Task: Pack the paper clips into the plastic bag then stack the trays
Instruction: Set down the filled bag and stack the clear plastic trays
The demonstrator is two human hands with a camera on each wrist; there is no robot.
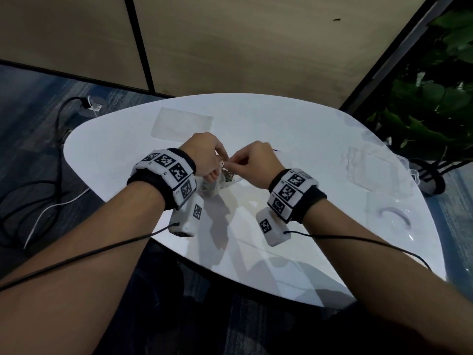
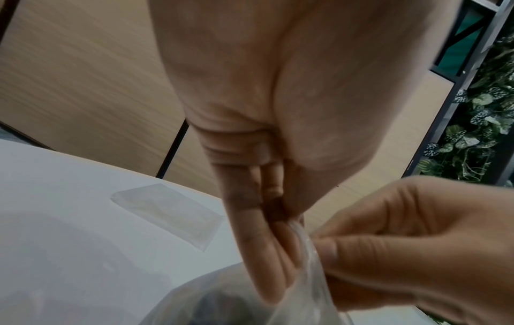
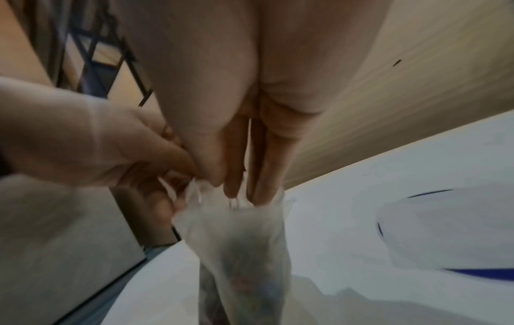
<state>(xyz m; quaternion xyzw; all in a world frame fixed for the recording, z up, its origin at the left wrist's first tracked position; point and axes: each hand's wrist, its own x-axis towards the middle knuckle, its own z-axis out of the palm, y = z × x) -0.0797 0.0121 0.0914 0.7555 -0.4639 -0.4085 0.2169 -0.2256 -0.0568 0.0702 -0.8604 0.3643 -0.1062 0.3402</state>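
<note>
Both hands meet above the middle of the white table [image 1: 268,119] and hold a small clear plastic bag [image 1: 217,184] by its top edge. My left hand [image 1: 204,156] pinches the bag's left side [image 2: 306,259]. My right hand [image 1: 252,162] pinches the rim too, with fingers reaching into the mouth [image 3: 250,198]. Dark paper clips [image 1: 227,174] show through the bag [image 3: 244,252], which hangs down toward the table. Clear plastic trays [image 1: 371,165] lie on the table's right side, hard to tell apart.
A second flat clear bag [image 1: 181,124] lies on the table beyond my hands, also seen as a flat bag [image 2: 166,213] from the left wrist. Cables [image 1: 51,201] run over the floor at left. A plant [image 1: 435,98] stands past the table's right edge.
</note>
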